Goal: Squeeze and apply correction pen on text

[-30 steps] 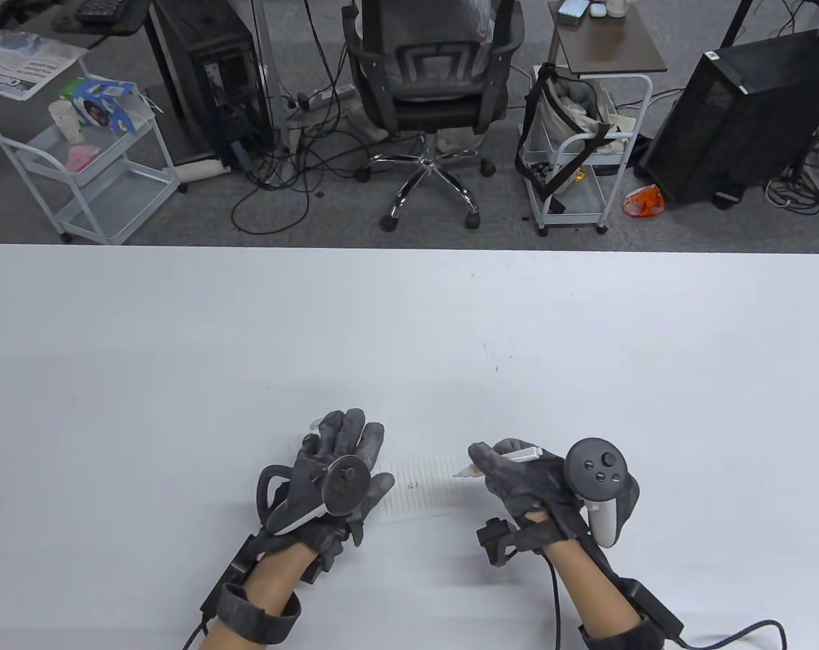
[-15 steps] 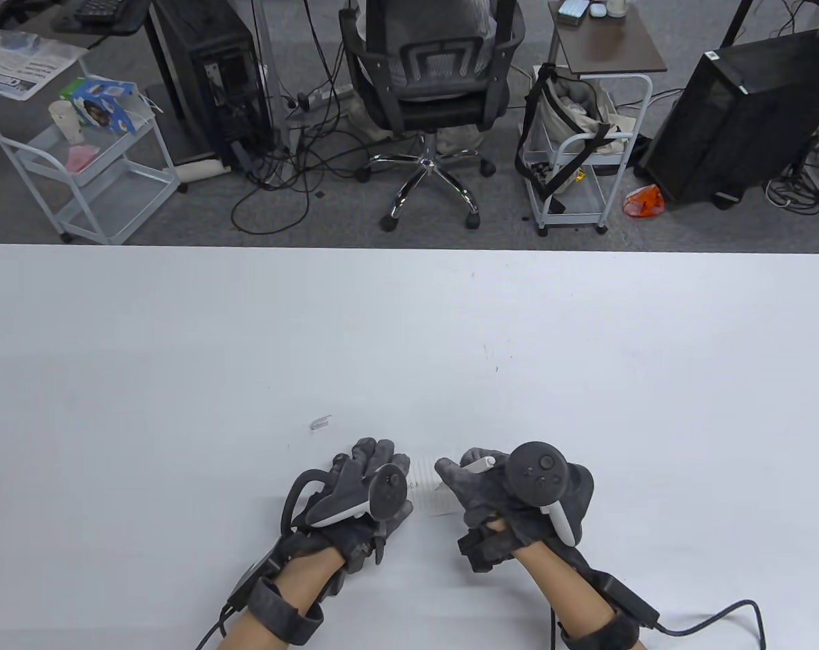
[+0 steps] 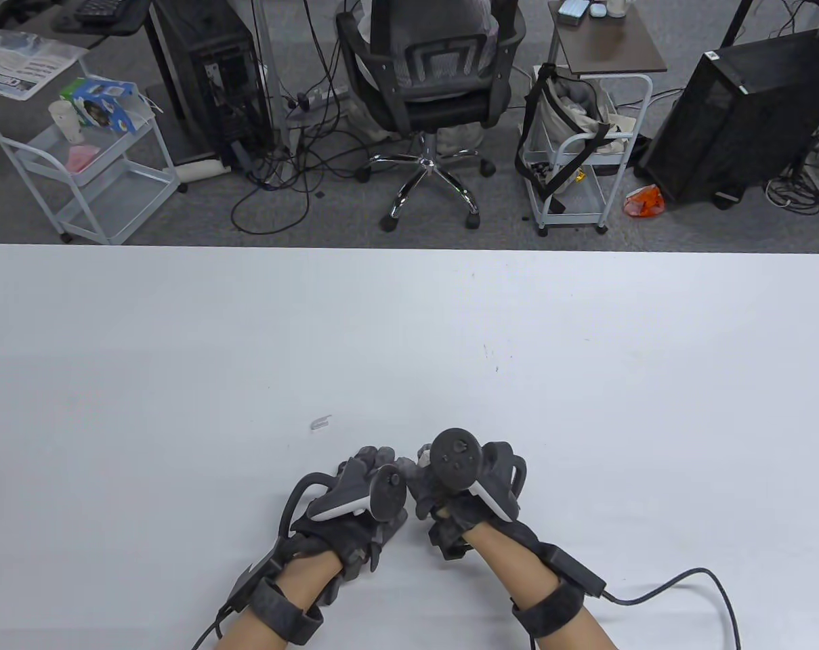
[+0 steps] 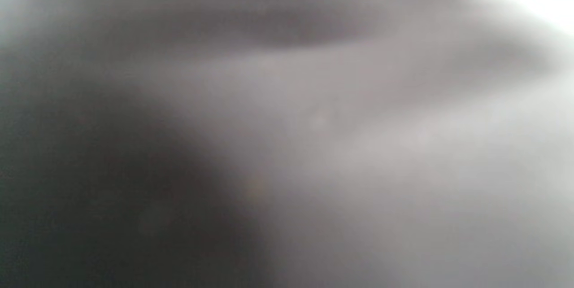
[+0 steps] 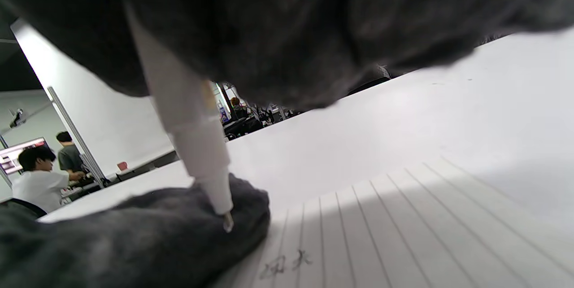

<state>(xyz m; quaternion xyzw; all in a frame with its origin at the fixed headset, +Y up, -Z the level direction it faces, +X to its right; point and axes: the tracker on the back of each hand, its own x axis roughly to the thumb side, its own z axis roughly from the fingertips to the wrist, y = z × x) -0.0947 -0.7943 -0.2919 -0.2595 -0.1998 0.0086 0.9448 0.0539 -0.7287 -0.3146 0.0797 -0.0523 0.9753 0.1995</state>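
lined paper (image 5: 403, 234) | two handwritten characters (image 5: 287, 263) | too blurred to read

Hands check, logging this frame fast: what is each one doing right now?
Left hand: rests on the lined paper; finger posture unclear.
Right hand: grips the correction pen, tip just above the paper.

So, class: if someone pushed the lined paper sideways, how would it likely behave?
The lined paper looks like one thin sheet lying flat on the smooth table, so it would probably slide easily. It is likely floppy and would buckle if pushed at one edge. The left hand resting on it probably keeps it still.
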